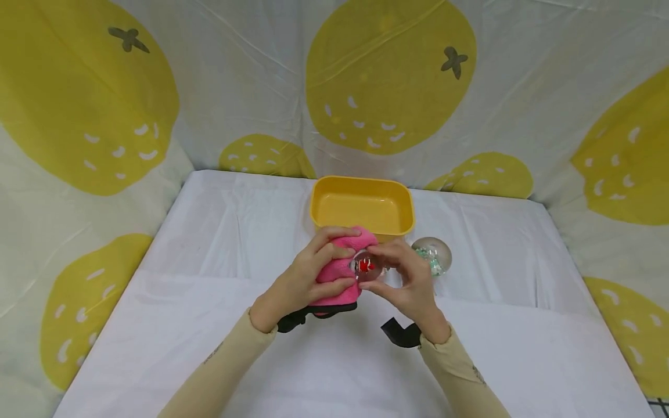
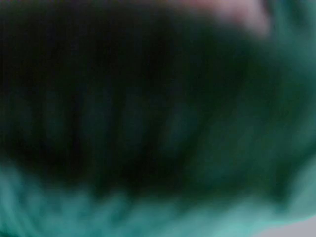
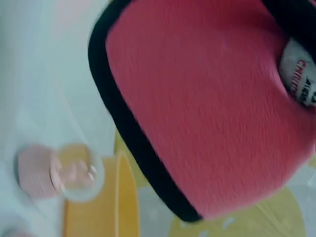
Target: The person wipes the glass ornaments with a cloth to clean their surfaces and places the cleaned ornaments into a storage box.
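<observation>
A small snow globe point(image 1: 365, 265) with a red figure inside its clear ball is held between both hands in front of the yellow tub. My left hand point(image 1: 308, 273) grips a pink cloth point(image 1: 334, 270) with black edging, which wraps around one side of the globe. From the right, the thumb and fingers of my right hand point(image 1: 410, 278) pinch the clear ball. The right wrist view shows the cloth point(image 3: 207, 108) large, with part of a pale surface with lettering point(image 3: 300, 74) peeking out of its fold. Dark, blurred material fills the left wrist view.
Behind the hands stands a yellow tub point(image 1: 366, 181). A larger clear globe with green bits point(image 1: 432, 255) is to the right of the hands. Another snow globe point(image 3: 37, 170), on a pinkish base, stands beside the tub. A white cloth point(image 1: 219, 244) covers the table.
</observation>
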Tool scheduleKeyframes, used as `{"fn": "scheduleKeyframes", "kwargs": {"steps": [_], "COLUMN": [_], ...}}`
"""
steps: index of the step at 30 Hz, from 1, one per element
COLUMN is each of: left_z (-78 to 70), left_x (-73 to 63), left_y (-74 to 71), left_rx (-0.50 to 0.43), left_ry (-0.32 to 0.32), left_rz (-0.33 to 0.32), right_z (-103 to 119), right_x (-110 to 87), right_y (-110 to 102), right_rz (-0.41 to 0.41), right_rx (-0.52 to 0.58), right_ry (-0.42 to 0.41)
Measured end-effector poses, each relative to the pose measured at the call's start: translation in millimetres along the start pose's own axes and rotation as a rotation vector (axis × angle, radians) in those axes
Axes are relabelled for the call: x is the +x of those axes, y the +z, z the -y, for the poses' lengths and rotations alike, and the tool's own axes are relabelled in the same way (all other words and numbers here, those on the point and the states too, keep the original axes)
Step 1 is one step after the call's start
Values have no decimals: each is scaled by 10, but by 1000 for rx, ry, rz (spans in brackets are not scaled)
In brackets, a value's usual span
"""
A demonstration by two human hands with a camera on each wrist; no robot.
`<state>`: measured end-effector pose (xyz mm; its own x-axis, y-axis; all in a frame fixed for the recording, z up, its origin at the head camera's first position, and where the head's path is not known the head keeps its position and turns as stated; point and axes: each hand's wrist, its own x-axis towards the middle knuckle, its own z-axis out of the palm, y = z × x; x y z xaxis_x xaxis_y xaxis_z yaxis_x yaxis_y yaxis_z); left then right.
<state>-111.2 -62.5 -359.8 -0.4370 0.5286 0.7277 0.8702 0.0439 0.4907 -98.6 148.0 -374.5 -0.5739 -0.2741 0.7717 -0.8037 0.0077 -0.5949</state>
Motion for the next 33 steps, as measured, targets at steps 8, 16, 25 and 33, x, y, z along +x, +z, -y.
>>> {"fn": "scheduleKeyframes", "kwargs": {"steps": [8,16,25,33], "left_z": [-31,-4,35,34], "left_x": [-25,-64,-106,-117], "left_y": [128,144,44,-2], "left_rx": [167,191,123,136], "left_ry": [45,-2,-83,-91], "left_rz": [3,33,7,-13], "right_z": [67,149,172,173], "right_x": [-70,-67,-43,-52], "right_y": [146,201,200,262], "right_rz": [-231,-221,-207,-278], "right_rx": [123,60,208,263], "right_ry": [252,527,647,623]}}
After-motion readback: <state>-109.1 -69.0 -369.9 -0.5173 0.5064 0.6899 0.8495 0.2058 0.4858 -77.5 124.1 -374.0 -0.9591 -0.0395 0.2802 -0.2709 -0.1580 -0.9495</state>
